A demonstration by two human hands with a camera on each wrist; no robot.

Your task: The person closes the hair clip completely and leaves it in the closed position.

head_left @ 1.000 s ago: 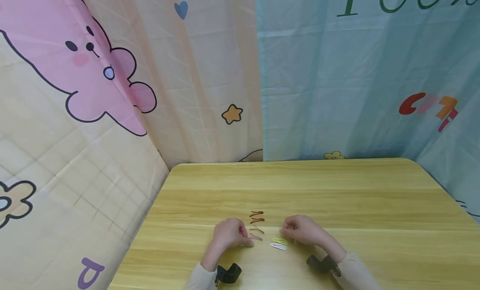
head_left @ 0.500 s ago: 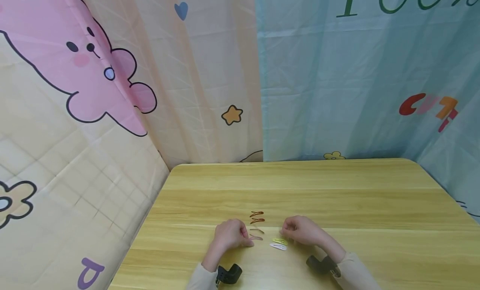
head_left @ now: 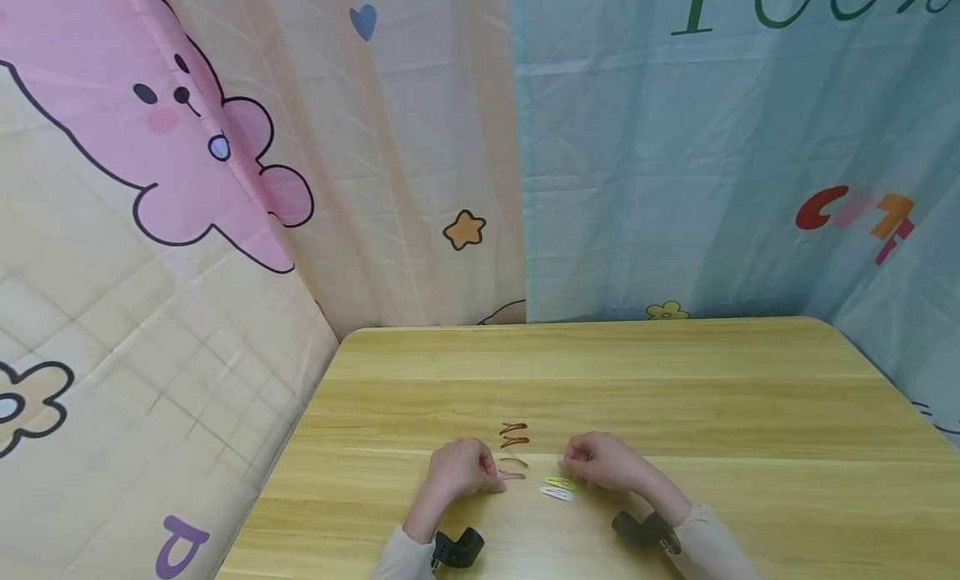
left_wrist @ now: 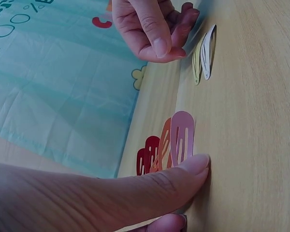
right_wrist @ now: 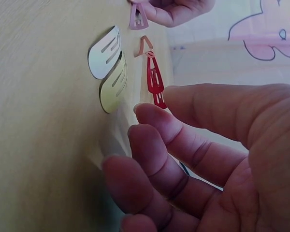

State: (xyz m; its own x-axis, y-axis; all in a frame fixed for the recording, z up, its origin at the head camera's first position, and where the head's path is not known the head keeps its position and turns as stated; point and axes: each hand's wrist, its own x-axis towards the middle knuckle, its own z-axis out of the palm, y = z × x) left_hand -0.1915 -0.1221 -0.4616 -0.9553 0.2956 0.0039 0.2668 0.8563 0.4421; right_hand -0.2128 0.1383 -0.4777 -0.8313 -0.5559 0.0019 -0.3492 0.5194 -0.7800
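My left hand [head_left: 459,467] pinches the near end of a pink snap hair clip [left_wrist: 182,128] between thumb and fingers. Beyond that clip an orange hair clip [left_wrist: 165,135] and two red hair clips [head_left: 514,441] form a column on the table; all these look sprung apart in the head view. My right hand [head_left: 600,462] hovers to the right with loosely bent fingers and nothing between thumb and fingertips. Near it, a yellow hair clip [right_wrist: 112,87] and a white hair clip [right_wrist: 104,55] lie side by side, nearly flat.
The wood-grain table [head_left: 675,380] reaches back to printed curtains [head_left: 637,147] behind it and at both sides. Each wrist carries a black camera mount, such as the left one [head_left: 459,548], close above the tabletop.
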